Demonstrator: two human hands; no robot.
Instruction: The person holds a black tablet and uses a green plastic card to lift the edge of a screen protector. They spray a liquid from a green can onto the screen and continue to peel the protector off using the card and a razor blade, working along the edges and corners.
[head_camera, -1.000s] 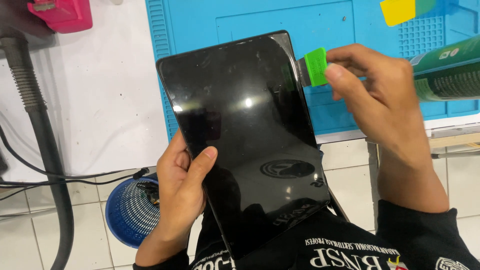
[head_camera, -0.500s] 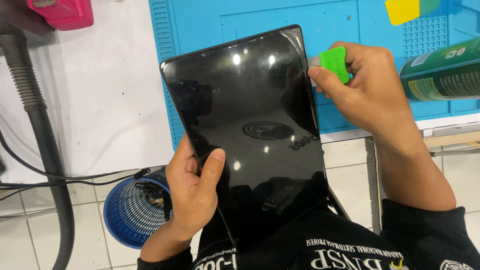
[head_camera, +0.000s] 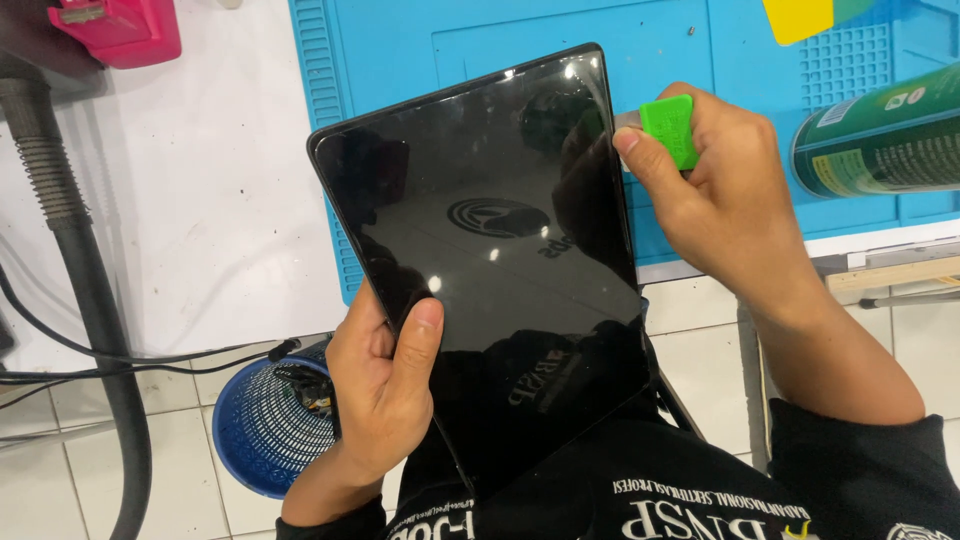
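I'm seeing the left hand (head_camera: 385, 385) gripping the tablet (head_camera: 500, 260) at its lower left edge: thumb lying across the dark glass, remaining digits wrapped behind, so clenched on the device. Tablet is being held tilted, screen up and off, above the front edge of the blue work mat (head_camera: 420, 40), its lower end hanging over the person's lap and the tiled floor (head_camera: 700, 350). Glass is reflecting overhead lights and a round emblem.

Right hand (head_camera: 720, 200) is pinching a green pry tool (head_camera: 670, 125) betw. thumb and forefinger; the tool's thin metal tip is sitting against the tablet's upper right edge. Can't tell whether the tip is actually in the seam or just touching it.

Surroundings: green spray can (head_camera: 880, 140) lying on its side on the mat, just right of the right hand. Blue mesh basket (head_camera: 255, 430) standing on the floor below the left hand. Grey ribbed hose (head_camera: 60, 200) running down the left side; pink object (head_camera: 115, 30) at top left on the white bench (head_camera: 200, 200).
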